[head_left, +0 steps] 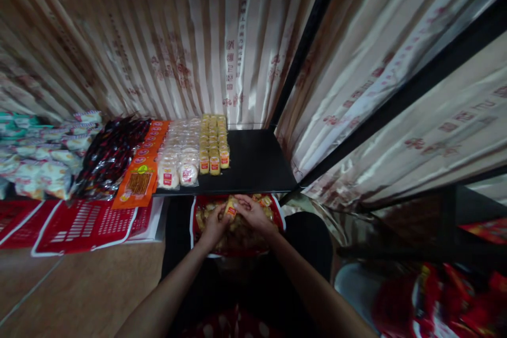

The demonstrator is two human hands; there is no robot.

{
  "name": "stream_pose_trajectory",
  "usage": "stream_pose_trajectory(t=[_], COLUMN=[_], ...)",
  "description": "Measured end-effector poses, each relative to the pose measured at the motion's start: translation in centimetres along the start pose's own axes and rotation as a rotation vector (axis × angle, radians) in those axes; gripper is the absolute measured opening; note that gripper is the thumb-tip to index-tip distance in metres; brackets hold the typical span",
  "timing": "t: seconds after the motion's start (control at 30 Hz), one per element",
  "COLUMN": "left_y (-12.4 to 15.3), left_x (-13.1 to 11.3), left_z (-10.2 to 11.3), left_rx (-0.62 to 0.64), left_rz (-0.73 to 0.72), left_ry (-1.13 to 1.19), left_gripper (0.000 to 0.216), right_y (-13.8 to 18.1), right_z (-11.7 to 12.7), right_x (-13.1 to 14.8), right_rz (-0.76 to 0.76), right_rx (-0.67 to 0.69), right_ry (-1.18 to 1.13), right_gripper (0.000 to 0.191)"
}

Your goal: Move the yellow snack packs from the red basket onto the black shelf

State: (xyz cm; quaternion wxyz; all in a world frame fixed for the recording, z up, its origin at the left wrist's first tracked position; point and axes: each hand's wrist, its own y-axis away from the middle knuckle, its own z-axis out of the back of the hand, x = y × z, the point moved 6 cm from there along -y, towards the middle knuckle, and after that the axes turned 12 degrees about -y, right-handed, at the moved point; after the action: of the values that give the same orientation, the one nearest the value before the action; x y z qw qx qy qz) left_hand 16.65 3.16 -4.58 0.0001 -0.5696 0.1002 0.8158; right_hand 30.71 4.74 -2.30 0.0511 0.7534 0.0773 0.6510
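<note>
Both my hands meet over a red basket (pixel 279 215) full of small yellow snack packets, just below the front edge of a black shelf (pixel 253 161). My left hand (pixel 214 226) and my right hand (pixel 253 212) are closed together on one yellow snack packet (pixel 230 209) with a red label. On the shelf above stand rows of the same yellow packets (pixel 214 142), next to rows of white round cakes in clear wrappers (pixel 180 156).
Further left on the shelf lie orange packets (pixel 140 177), dark red packets (pixel 109 156) and pale green-and-white bags (pixel 35 161). Red empty baskets (pixel 87 224) lean below. A striped curtain (pixel 198 47) hangs behind. Red bags (pixel 435 301) sit at bottom right.
</note>
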Motion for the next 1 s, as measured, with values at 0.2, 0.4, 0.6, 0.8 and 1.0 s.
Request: stream_pose_trajectory(t=[0.2, 0.4, 0.6, 0.8, 1.0], left_y=[-0.3, -0.4, -0.1, -0.6, -2.4], left_x=[-2.6, -4.2, -5.2, -7.6, -11.0], left_z=[0.7, 1.9, 2.0, 3.5, 5.0], left_rx=[-0.032, -0.073, -0.073, -0.024, 0.040], left_rz=[-0.020, 0.036, 0.076, -0.151, -0.308], left_ry=[0.014, 0.073, 0.058, -0.459, -0.572], left_gripper=[0.033, 0.047, 0.043, 0.034, 0.047], right_y=[0.7, 1.0, 1.7, 2.3, 0.7], right_z=[-0.2, 0.3, -0.3, -0.4, -1.8], right_x=[1.7, 2.6, 1.1, 6.6, 8.1], right_rz=[0.029, -0.045, -0.115, 0.368, 0.313], right_rx=[0.007, -0.108, -0.180, -0.183, 0.111], right_ry=[-0.045, -0.055, -0.172, 0.607, 0.748], right_gripper=[0.041, 0.043, 0.033, 0.049, 0.033])
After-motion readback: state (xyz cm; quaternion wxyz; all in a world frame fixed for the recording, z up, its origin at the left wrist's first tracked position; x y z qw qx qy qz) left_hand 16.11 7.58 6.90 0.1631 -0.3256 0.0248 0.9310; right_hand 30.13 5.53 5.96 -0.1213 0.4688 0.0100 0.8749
